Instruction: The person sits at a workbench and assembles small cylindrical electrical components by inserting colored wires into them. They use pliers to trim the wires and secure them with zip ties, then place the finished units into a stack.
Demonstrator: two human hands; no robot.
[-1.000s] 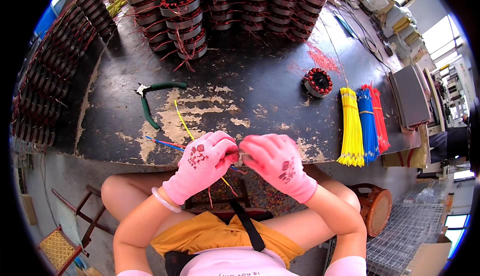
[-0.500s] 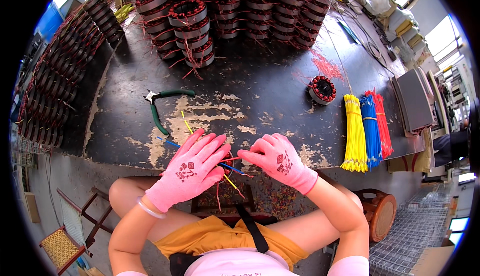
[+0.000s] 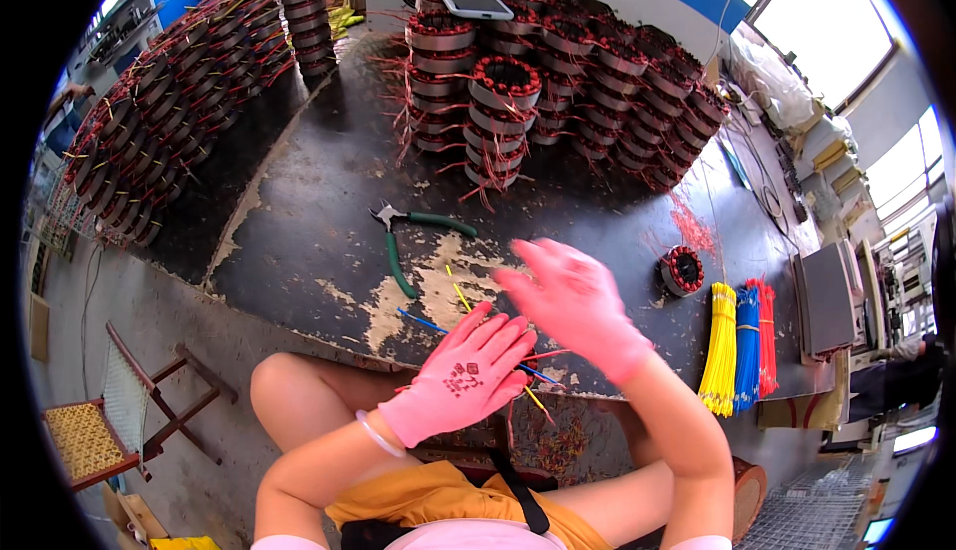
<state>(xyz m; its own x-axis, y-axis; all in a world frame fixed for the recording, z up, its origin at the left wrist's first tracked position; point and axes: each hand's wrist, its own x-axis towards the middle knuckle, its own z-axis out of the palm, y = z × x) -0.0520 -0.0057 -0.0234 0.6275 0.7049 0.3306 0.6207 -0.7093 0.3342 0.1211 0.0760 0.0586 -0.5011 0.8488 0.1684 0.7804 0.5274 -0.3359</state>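
Observation:
My left hand [image 3: 463, 379], in a pink glove, lies flat with fingers stretched over a wound part at the table's front edge. That part is almost wholly hidden beneath it. Blue wire [image 3: 421, 321] and yellow wire [image 3: 458, 289] stick out past the fingertips; more ends, including a red wire [image 3: 548, 354], come out on the thumb side. Above and to the right, my gloved right hand [image 3: 578, 301] is raised, blurred, its fingers extended with nothing visible in them. Green-handled cutting pliers [image 3: 438, 220] rest spread beyond the left hand.
Tall stacks of wound motor stators [image 3: 503, 102] stand at the back, a phone [image 3: 473, 0] on top; further stacks [image 3: 164, 142] fill the left. One stator [image 3: 682, 271] sits at right, near bundles of yellow wires [image 3: 719, 351], blue wires [image 3: 747, 351] and red wires [image 3: 767, 341].
My right hand has left the wire ends beside my left hand, rising away from me, its curled fingers now straightened. The left hand stays over the part. The whole view has shifted and tilted.

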